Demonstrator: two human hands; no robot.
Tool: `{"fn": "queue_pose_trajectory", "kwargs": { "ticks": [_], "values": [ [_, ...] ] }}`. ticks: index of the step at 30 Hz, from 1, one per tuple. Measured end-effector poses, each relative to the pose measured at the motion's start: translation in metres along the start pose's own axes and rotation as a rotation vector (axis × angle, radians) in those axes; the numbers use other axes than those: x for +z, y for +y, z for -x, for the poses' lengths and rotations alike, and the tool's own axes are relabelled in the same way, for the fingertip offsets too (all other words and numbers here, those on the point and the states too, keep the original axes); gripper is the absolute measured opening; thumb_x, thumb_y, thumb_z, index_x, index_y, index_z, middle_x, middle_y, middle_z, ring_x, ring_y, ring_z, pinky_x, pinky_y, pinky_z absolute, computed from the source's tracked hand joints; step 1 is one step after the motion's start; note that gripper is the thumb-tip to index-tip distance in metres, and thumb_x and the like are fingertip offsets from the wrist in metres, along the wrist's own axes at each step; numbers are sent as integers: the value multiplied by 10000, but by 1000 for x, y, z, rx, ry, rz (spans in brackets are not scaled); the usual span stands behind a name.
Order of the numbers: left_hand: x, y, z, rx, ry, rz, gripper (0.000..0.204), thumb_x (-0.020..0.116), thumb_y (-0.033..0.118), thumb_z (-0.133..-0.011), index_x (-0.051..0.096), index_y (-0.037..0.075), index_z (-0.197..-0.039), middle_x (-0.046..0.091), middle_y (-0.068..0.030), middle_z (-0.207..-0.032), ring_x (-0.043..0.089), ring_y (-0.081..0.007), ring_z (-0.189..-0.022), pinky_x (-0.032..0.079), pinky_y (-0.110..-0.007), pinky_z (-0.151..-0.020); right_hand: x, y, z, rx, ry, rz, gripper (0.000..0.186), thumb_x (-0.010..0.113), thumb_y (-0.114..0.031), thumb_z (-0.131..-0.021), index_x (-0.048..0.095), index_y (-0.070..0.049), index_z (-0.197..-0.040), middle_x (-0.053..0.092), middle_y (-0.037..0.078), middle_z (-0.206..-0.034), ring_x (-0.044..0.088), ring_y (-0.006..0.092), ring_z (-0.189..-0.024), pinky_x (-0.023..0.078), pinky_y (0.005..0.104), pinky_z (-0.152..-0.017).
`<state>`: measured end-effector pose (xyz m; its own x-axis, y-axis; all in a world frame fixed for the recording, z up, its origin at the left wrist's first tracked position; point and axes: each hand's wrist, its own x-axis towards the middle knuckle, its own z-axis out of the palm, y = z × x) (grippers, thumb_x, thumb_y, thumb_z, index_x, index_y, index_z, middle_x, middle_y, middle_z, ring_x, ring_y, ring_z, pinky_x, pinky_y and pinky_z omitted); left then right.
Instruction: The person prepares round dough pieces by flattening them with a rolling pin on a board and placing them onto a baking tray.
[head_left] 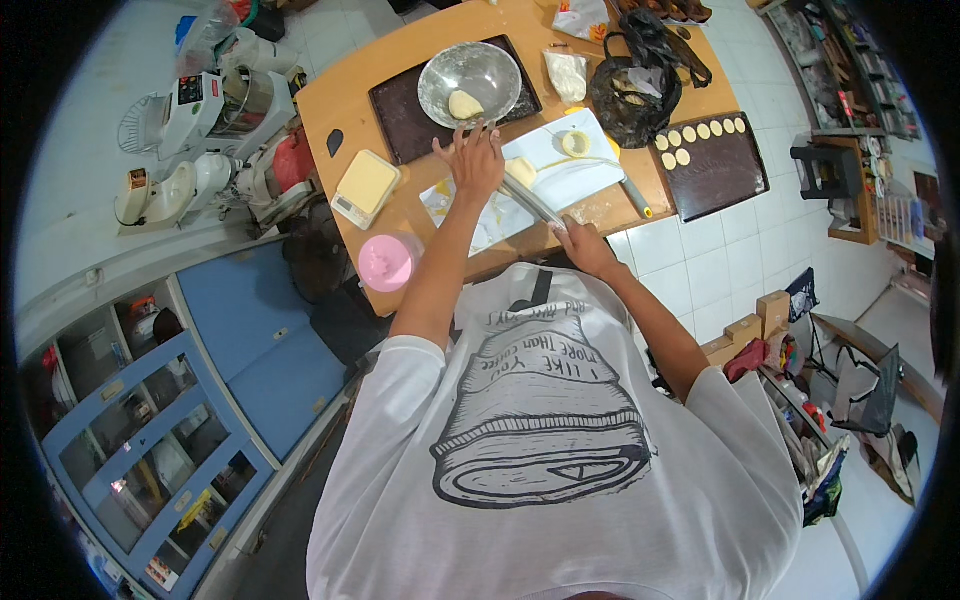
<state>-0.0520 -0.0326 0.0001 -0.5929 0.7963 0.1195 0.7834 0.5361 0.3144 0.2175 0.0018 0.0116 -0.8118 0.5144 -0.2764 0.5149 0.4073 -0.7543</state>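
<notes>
My left hand point(476, 160) is stretched out with fingers apart, its tips by the near rim of a metal mixing bowl point(432, 92). A lump of pale dough point(464, 105) lies inside that bowl. My right hand point(588, 247) is closed round one end of a slim silvery rolling pin point(532, 202), which slants toward my left wrist. Just beyond the pin, a flattened piece of dough point(520, 172) rests on the white work sheet point(600, 178). A round cutter point(576, 144) stands farther back on the sheet, and a long-bladed tool with a grey handle point(637, 198) lies at its right.
The bowl stands on a dark baking tray point(398, 128). At left are a kitchen scale point(366, 188), a pink tub point(390, 262) and a dark scraper point(335, 142). At right, another tray point(715, 180) holds several dough rounds, near a black plastic bag point(625, 110) and a flour bag point(567, 76).
</notes>
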Motion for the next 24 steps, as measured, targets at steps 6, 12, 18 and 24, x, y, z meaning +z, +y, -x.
{"fn": "queue_pose_trajectory", "kwargs": {
  "ticks": [6,12,18,24],
  "values": [
    [0,-11,13,-18,8,-56,442,356,349,-1073,615,197,-1396,506,-42,-1533,402,-300,-1408,99,-729,-1126,14,-22,7,78,-22,328,341,504,-343,-1054,482,-12,-1130,687,266,-866,696,440,-773,555,536,-648],
    [-8,-9,26,-20,47,-37,458,365,349,-1076,539,186,-1467,481,-75,-1550,376,-329,-1433,86,-736,-1127,23,-21,14,56,67,453,270,512,-272,-1039,460,-21,-1124,659,233,-728,697,436,-804,559,542,-660],
    [-7,-15,28,23,88,153,454,443,291,-1052,513,169,-1483,478,-79,-1542,356,-325,-1432,109,-737,-1114,-9,-27,17,-8,-45,-16,400,574,-332,-1027,551,47,-1152,665,287,-842,686,438,-850,525,496,-742],
    [-14,4,3,123,60,156,428,526,236,-1007,567,158,-1426,475,-50,-1541,343,-331,-1421,172,-700,-1093,-6,-8,17,47,27,-288,456,581,-403,-1040,651,43,-983,411,101,-591,407,164,-584,380,376,-553]
  ]
}}
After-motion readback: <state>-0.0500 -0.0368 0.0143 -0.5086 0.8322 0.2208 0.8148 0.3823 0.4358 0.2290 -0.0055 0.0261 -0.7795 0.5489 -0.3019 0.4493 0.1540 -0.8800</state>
